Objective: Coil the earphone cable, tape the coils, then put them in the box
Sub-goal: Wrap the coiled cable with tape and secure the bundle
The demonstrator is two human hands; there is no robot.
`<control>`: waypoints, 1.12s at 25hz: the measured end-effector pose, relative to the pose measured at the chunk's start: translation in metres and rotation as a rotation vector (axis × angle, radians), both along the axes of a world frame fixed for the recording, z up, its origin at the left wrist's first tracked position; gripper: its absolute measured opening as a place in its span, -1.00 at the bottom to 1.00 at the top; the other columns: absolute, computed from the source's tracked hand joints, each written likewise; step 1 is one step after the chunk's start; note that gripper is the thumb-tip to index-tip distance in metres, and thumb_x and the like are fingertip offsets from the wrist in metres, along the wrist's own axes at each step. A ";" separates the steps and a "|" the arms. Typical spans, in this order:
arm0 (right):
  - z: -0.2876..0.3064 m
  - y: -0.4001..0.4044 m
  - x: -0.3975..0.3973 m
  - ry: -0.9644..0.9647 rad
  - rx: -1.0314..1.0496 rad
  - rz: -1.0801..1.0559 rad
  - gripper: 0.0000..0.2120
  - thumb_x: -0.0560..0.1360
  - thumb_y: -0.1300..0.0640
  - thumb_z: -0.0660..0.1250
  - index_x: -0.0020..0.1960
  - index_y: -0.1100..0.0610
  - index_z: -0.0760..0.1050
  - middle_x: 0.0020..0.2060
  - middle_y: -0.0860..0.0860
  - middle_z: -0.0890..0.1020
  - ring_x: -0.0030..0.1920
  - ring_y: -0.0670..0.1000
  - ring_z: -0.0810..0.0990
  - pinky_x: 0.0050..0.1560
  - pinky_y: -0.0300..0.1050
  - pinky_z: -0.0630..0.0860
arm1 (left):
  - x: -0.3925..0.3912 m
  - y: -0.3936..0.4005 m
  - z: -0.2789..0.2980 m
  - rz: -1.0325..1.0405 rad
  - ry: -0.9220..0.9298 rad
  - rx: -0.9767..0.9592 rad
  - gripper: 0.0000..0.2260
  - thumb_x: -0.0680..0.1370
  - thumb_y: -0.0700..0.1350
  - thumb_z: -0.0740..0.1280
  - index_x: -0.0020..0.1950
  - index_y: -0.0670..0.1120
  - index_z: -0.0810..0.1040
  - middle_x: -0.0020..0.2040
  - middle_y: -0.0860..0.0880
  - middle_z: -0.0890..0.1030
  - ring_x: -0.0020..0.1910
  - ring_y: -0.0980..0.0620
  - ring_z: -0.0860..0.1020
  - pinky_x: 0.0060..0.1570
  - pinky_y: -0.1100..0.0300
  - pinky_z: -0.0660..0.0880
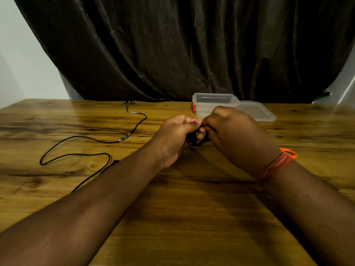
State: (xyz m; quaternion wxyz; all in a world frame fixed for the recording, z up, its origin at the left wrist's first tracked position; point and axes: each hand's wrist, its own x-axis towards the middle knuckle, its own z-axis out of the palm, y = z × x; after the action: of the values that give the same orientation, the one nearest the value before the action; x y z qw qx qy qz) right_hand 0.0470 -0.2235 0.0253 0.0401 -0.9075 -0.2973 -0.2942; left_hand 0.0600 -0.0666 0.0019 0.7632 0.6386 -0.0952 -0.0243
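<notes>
both your hands, left (175, 135) and right (233, 135), pinch a small dark coil (196, 140) above the worktop (192, 208); loosen either grip and it may spring apart. the second cable (92, 148) lies loose at left, the box (214, 103) open behind.

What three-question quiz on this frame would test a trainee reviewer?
1. True or false: the clear box has its lid on.
2. What do the left hand and right hand grip together? A) tape roll B) black cable coil C) lid
3. On which side of the table does the loose earphone cable lie?

Key: 1 false, the lid lies beside the box. 2 B. 3 the person's left.
</notes>
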 end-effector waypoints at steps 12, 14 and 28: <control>0.005 -0.010 -0.002 0.128 0.090 0.175 -0.76 0.52 -0.07 0.23 0.03 -0.06 0.63 -0.15 -0.08 0.59 -0.18 -0.13 0.49 -0.16 -0.16 0.46 | 0.000 0.005 0.003 0.088 -0.321 0.352 -0.84 0.62 -0.26 0.23 0.18 -0.13 0.47 -0.16 -0.08 0.60 -0.27 0.14 0.60 -0.17 0.28 0.54; 0.007 -0.018 0.002 0.100 0.227 0.219 -0.78 0.53 -0.06 0.25 0.02 -0.04 0.64 -0.17 -0.13 0.58 -0.18 -0.21 0.46 -0.15 -0.26 0.40 | 0.000 0.008 0.004 0.064 -0.369 0.379 -0.84 0.62 -0.26 0.22 0.18 -0.10 0.46 -0.21 -0.01 0.59 -0.27 0.13 0.60 -0.12 0.23 0.54; 0.008 -0.022 0.000 0.866 0.767 0.376 -0.60 0.38 0.33 0.47 0.15 0.10 0.48 -0.10 0.06 0.68 0.01 0.08 0.68 0.05 -0.06 0.63 | -0.012 0.009 0.015 -0.067 -0.513 0.442 -0.81 0.62 -0.30 0.21 0.18 -0.07 0.44 -0.13 -0.07 0.57 -0.19 0.12 0.58 -0.11 0.26 0.54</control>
State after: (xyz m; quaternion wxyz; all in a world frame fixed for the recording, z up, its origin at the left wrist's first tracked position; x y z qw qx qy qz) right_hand 0.0472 -0.2457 0.0338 0.5326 -0.7975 -0.2820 0.0277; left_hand 0.0476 -0.0573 0.0166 0.5565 0.7703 -0.2974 0.0921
